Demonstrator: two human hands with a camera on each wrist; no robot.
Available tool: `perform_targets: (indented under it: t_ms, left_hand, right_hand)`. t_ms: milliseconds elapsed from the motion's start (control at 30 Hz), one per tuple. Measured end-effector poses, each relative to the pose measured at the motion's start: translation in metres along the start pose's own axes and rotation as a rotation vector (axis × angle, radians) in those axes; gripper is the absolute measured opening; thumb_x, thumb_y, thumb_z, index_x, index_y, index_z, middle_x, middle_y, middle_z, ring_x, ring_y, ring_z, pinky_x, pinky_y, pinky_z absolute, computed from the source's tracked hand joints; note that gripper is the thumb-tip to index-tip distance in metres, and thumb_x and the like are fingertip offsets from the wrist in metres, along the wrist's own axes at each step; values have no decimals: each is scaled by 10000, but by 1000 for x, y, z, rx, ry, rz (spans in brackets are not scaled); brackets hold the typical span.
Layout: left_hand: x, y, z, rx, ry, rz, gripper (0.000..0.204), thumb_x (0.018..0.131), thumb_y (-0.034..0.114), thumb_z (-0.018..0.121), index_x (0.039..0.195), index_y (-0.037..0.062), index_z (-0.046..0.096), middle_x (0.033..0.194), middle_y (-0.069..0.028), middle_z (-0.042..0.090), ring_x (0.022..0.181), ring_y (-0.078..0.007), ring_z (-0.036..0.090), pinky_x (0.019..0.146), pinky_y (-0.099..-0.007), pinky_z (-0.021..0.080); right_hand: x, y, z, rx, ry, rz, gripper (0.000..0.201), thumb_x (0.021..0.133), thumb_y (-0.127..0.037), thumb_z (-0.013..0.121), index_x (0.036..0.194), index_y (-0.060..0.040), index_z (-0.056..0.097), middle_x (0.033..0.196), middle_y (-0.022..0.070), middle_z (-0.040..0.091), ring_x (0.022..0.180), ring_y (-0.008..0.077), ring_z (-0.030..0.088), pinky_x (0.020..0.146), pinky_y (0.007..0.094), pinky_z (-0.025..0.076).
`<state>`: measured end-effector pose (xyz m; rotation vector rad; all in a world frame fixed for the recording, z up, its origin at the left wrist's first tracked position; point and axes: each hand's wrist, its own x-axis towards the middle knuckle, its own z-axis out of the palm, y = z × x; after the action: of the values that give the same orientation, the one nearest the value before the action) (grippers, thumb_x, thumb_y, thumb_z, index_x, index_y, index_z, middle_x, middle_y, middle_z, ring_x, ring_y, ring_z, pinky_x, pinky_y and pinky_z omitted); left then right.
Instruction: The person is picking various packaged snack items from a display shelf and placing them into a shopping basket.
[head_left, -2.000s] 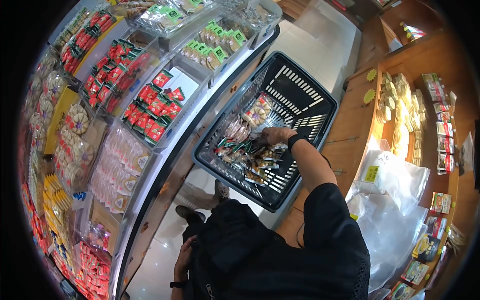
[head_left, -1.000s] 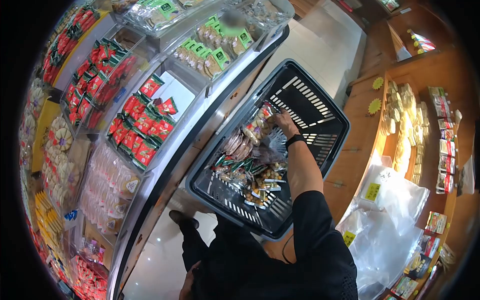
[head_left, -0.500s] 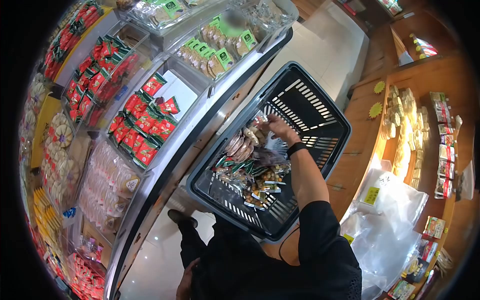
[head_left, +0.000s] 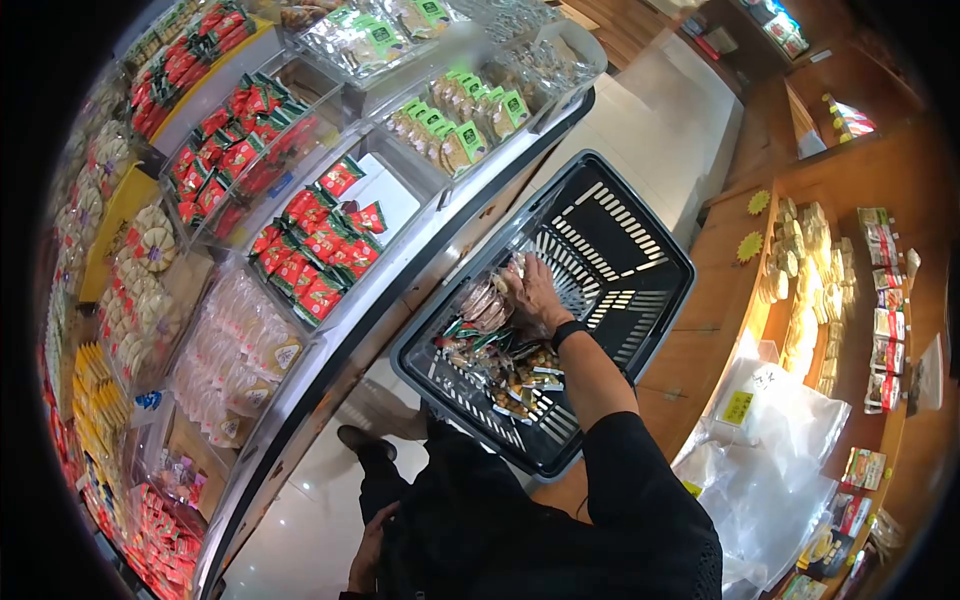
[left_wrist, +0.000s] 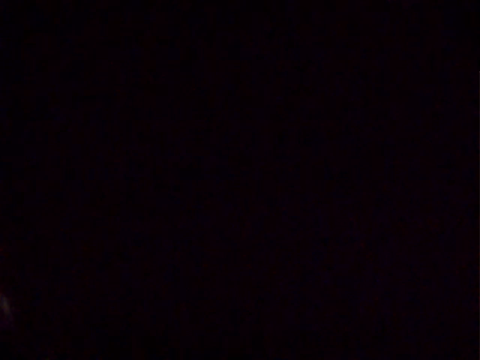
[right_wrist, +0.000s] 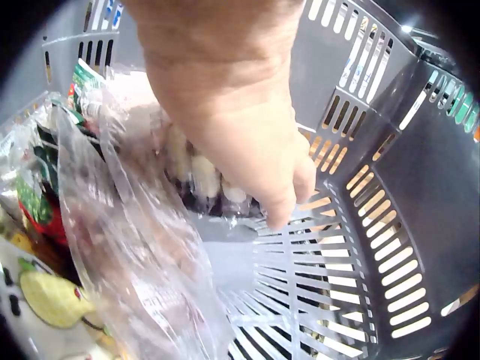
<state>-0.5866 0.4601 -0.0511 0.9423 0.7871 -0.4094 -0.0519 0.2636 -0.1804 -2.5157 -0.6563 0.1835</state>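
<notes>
Packet (right_wrist: 206, 180) of pale, rounded pieces with dark patches between them, wrapped in clear, crinkled film, lies under the right hand (head_left: 540, 295) inside the dark, slatted basket (head_left: 589, 155). That hand's fingers reach over the packet towards eleven o'clock in the head view, slightly spread; whether they pinch it or only press, I cannot tell. The left hand (head_left: 370, 550) hangs beside dark clothing towards seven o'clock, its finger state impossible to tell; the left wrist view is nearly black. From the right hand, open room runs between twelve and four o'clock, over bare slats up to the raised rim. In the right wrist view, a loose clear bag (right_wrist: 142, 247) lies close by at seven o'clock, crowding that side. Around it in the head view, pinkish-brown rounds (head_left: 485, 305) sit near nine o'clock and packets of brown balls (head_left: 520, 385) near six. Beyond the rim, the display counter (head_left: 432, 218) flanks the basket from nine to twelve o'clock, with a wooden cabinet (head_left: 665, 385) at four.
</notes>
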Motion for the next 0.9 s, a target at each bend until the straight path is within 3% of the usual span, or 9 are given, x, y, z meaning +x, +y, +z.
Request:
perform_targets:
  t_ms: [167,267,300,467,600,700,800,833,900]
  left_hand:
    - [-15,26,15,-52,24,19,468,975,295,513,1349,17,477,1255,-101,565,1127,-180,546,967,-303,448]
    - [-19,29,16,-62,37,57,454,974,272,511,1347,15,478,1255,-98,567,1118,-175,552,963,-295,450]
    - [-18,24,12,-58,36,56,454,975,273,512,1347,15,477,1255,-97,568,1117,-174,553,963,-293,451]
    - [-16,14,4,-105,24,22,504,968,330,531,1350,6,468,1262,-94,563,1132,-172,545,976,-296,442]
    - [-11,2,-2,-139,-1,61,554,963,375,539,1365,4,452,1267,-91,558,1154,-164,530,999,-296,424]
    - [-17,18,7,-129,-35,139,596,956,404,545,1381,2,433,1285,-89,546,1163,-165,525,1009,-294,414]
    - [-15,7,4,-93,2,38,649,948,461,532,1395,5,417,1321,-95,524,1189,-173,505,1021,-299,402]
    - [-12,-3,-1,-80,24,-28,669,946,485,524,1400,7,411,1335,-98,515,1201,-176,495,1025,-302,397]
    - [-17,-7,-2,-84,23,-33,666,948,485,518,1400,8,412,1337,-98,513,1204,-176,492,1027,-303,394]
  right_hand:
    - [-5,-18,-14,-188,28,45,607,903,-371,615,1318,10,388,1148,207,547,1126,355,521,933,446,434]
    - [5,-7,-10,938,-37,349,609,882,-286,684,1321,5,377,1079,117,580,980,242,604,802,354,519]
    - [10,15,6,912,-20,347,588,865,-240,719,1283,27,402,1075,83,586,893,162,607,744,265,531]
    - [15,49,26,468,83,302,696,800,-467,727,1183,67,498,1133,241,523,1037,315,554,871,381,474]
    - [13,42,28,640,243,366,734,804,-452,727,1249,77,480,1166,250,518,1037,319,556,876,358,463]
    - [4,0,-3,808,-6,359,712,821,-430,713,1263,71,466,1195,241,504,1045,320,559,888,356,464]
    - [3,32,64,825,280,236,664,837,-405,700,1280,33,467,1196,222,500,1035,319,560,882,373,471]
    - [-8,-9,24,223,253,197,642,839,-400,693,1291,-4,469,1194,235,493,1032,356,554,880,400,466]
    - [-7,-8,26,193,253,218,640,836,-416,685,1301,-33,467,1181,259,491,1035,395,544,887,428,458]
